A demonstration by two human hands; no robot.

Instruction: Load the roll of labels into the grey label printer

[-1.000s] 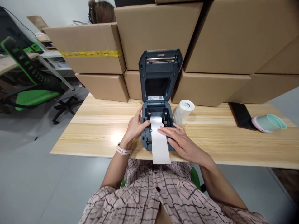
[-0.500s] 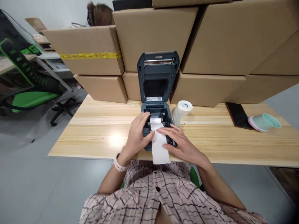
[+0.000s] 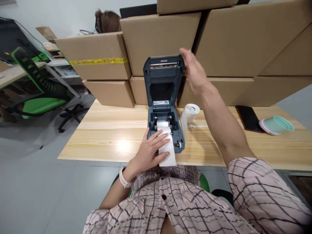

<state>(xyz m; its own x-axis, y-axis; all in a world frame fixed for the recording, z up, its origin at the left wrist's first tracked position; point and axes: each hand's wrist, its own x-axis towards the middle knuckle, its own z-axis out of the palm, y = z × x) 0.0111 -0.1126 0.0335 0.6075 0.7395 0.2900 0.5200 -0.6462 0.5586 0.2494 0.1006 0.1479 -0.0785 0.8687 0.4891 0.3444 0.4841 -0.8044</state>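
Note:
A dark blue-grey label printer point(image 3: 151, 112) stands on the wooden table with its lid point(image 3: 163, 78) raised. Inside it sits a small white label roll, and the white label strip point(image 3: 169, 159) runs out over the front edge. My left hand point(image 3: 152, 149) lies on that strip and the printer's front left, its fingers stretched out and pressing flat. At the lid's upper right corner, my right hand point(image 3: 195, 71) grips the edge; some fingers are hidden behind it. Beside the printer on the right is a larger label roll point(image 3: 191, 110) with a loose end.
Stacked cardboard boxes point(image 3: 161, 35) line the table's back. To the right, a dark phone point(image 3: 248, 118) lies near a mint-green cup point(image 3: 279, 125) on its side. A green office chair point(image 3: 41, 105) stands left, and a person's head point(image 3: 108, 22) shows behind the boxes.
My right hand has left the label strip and moved up to the lid's right edge. My left hand has slid down and flattened over the strip.

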